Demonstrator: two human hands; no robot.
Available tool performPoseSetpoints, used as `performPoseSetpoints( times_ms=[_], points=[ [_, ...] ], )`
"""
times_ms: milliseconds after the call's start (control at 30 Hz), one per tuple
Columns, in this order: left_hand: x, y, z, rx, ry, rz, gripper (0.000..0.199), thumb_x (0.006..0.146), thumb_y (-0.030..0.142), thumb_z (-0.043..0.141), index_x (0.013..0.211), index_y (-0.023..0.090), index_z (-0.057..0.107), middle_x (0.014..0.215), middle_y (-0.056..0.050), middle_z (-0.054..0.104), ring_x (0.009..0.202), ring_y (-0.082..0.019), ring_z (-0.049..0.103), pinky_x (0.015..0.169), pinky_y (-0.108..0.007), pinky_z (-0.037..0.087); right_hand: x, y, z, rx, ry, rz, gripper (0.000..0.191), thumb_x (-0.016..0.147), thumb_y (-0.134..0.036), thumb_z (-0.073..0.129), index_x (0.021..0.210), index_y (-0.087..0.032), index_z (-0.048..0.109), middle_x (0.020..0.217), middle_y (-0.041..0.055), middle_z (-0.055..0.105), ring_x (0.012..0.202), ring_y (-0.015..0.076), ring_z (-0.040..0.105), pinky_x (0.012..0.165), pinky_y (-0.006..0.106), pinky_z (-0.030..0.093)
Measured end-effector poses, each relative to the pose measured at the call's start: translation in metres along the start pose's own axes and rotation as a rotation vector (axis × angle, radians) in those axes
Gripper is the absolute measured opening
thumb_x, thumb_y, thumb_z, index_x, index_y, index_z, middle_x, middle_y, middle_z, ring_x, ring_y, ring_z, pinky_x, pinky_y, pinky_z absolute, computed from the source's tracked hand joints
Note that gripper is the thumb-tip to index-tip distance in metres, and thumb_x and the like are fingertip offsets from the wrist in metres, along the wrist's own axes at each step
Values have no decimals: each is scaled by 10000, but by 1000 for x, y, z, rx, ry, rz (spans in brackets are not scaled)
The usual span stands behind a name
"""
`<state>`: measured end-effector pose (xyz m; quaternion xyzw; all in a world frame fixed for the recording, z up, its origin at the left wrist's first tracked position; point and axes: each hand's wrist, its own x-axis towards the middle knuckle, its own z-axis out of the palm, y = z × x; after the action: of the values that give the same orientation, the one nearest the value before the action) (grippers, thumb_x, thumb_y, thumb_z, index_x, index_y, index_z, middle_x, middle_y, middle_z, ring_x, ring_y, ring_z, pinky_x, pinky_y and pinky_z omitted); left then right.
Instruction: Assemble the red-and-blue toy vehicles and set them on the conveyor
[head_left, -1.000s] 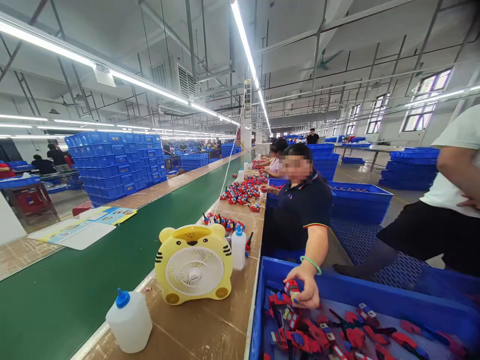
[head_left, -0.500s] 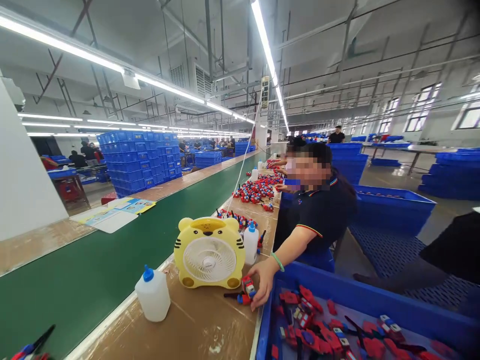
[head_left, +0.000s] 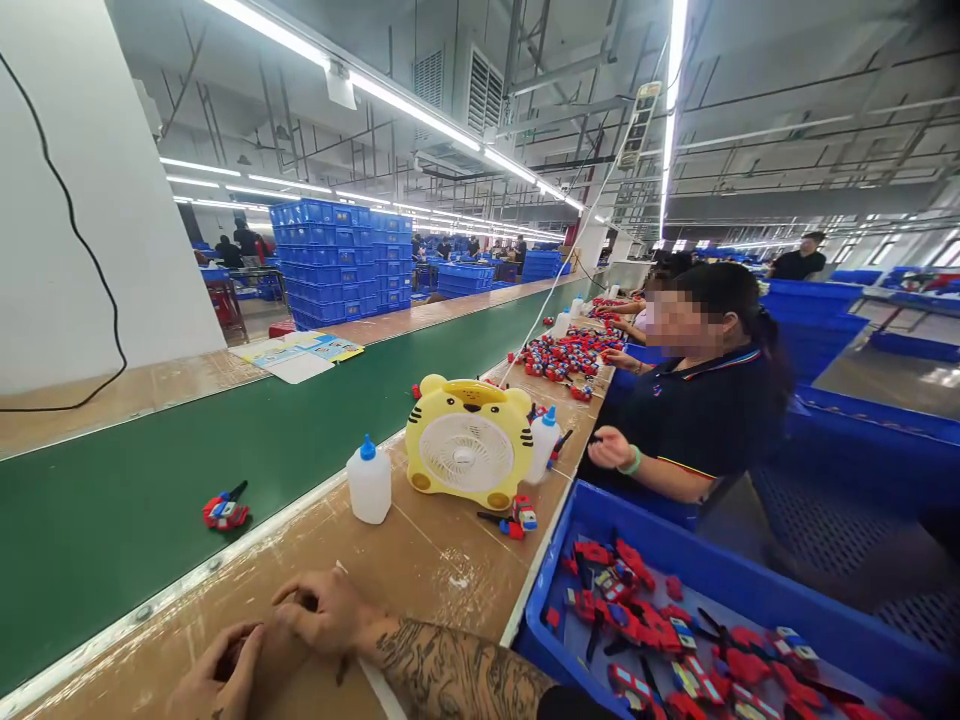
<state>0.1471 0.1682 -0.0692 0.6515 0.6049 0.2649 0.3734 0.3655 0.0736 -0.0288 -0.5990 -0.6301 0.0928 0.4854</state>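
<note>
My left hand [head_left: 217, 672] is at the bottom edge over the brown worktop, its fingers curled towards the thumb; a small dark reddish bit shows between them, too unclear to name. Close beside it, my right hand [head_left: 324, 612] rests low over the worktop with thumb and forefinger bent together. What it holds, if anything, is hidden. On the green belt beyond my hands lies a red-and-blue toy piece [head_left: 225, 511] with a black prong. Another toy piece [head_left: 519, 517] lies in front of the yellow fan [head_left: 469, 445]. A white squeeze bottle [head_left: 369, 487] with a blue cap stands ahead of my right hand.
A blue crate [head_left: 551, 570] with many toy pieces stands at the right, against the worktop [head_left: 442, 590]. A co-worker [head_left: 705, 420] sits beyond it, one hand [head_left: 611, 448] raised off the table. A second bottle [head_left: 544, 450] stands beside the fan. Stacked blue crates [head_left: 326, 265] are across the belt.
My view has swung left and down, and both my hands have come into it. The co-worker's hand has let go of the toy piece by the fan and drawn back.
</note>
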Motion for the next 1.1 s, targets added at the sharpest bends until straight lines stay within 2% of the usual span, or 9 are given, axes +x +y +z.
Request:
performPoseSetpoints(
  times_ms=[100,200,333,467,567,700,833,1000,1100],
  points=[
    [-3,2,-6,6,6,36,450,646,628,555,820,239,698,725,-19,711,777,-296,670,672,-340,506,6,-6,17,19,-16,22,297,967,-417,569,1090,-164,662,1022,28,679,863,195,662,762,350,564],
    [-3,-1,-6,-46,-22,106,440,681,619,555,833,227,685,754,-15,717,767,-274,667,664,-314,490,-3,5,3,34,3,69,329,948,-433,521,885,-184,726,736,-5,688,632,157,624,588,262,494],
    [-5,-4,-2,-90,-47,205,425,730,591,547,850,206,680,643,-5,644,687,-250,629,605,-292,454,-44,40,-72,-87,166,247,289,882,-400,541,803,-191,725,702,34,688,622,174,604,583,271,456],
    [-7,0,0,-91,-56,256,399,748,573,533,799,204,674,646,-13,632,662,-238,603,617,-298,440,-80,81,-163,-249,636,472,403,791,-501,557,956,-158,690,913,124,714,789,251,646,712,357,511],
    [-9,3,0,-83,-75,267,400,763,575,492,772,215,666,648,-13,621,662,-236,593,624,-304,432,-87,106,-198,-268,673,551,519,731,-512,551,1076,-137,651,1071,163,697,894,275,664,784,397,527],
    [-11,4,-1,-86,-91,282,427,764,614,478,754,225,653,553,18,481,584,-219,522,573,-296,384,-85,125,-200,-260,527,591,492,645,-470,649,1033,-170,683,1043,119,726,879,276,688,842,420,524],
    [-11,0,0,-102,-74,296,452,745,648,494,735,224,651,542,29,406,560,-208,478,563,-294,359,-90,129,-191,-291,469,575,408,640,-379,647,998,-189,681,998,101,730,981,309,664,960,472,455],
    [-9,-10,7,-148,-59,290,451,745,650,537,758,217,663,541,32,415,547,-190,450,555,-285,343,-105,112,-183,-219,425,512,420,694,-358,630,1080,-192,606,987,76,715,934,276,675,898,439,502],
    [-7,-12,9,-200,-54,292,453,757,651,565,778,211,672,531,40,392,530,-172,415,532,-271,320,-103,91,-167,-2,396,388,421,735,-336,679,1121,-206,573,1039,80,689,978,258,663,875,406,517]
  ],
)
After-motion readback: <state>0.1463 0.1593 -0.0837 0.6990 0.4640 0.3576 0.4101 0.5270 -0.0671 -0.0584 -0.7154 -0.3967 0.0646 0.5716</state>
